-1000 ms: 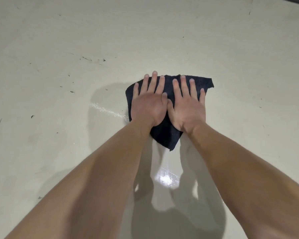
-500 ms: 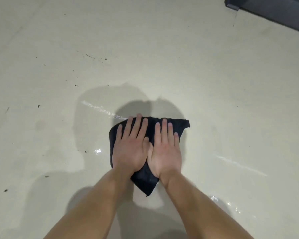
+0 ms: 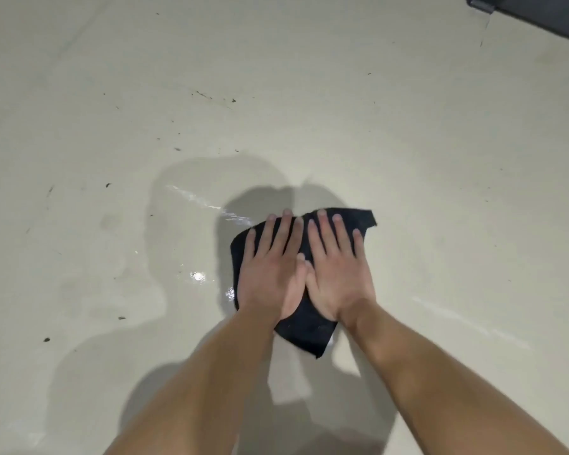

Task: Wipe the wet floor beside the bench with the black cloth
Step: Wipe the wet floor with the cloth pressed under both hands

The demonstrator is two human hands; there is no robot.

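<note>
Cloth (image 3: 304, 333) black, flat on floor (image 3: 408, 142), a little right of centre, pinned under both hands. Left hand (image 3: 270, 274) palm down on cloth's left half, fingers (image 3: 288, 231) spread and straight, tips reaching cloth's far edge, middle fingertip just past it onto bare floor. Right hand (image 3: 339, 277) palm down on right half, fingers likewise splayed, pointing away from body. Thumbs meeting at centre, touching or nearly so. Neither hand pinching or gripping fabric; both pressing flat. Cloth showing beyond hands in three places: a pointed corner at upper right past right little finger, a dark strip along left side beside left hand, and a large corner trailing toward body between wrists. Forearms bare, running up from bottom edge and converging on cloth. Floor pale beige, smooth, with scattered dark specks at left and upper left. Wet patch (image 3: 191, 231) darker than dry floor, left of cloth and beyond it, with a bright streak of glare slanting down to cloth's upper left edge and small glints just beside left hand. Fainter pale streak (image 3: 457, 320) on floor to right of right wrist. Shadows of arms and hands around cloth, near and far. Bench (image 3: 539, 14), dark, only a corner in view at top right, well apart from cloth.
</note>
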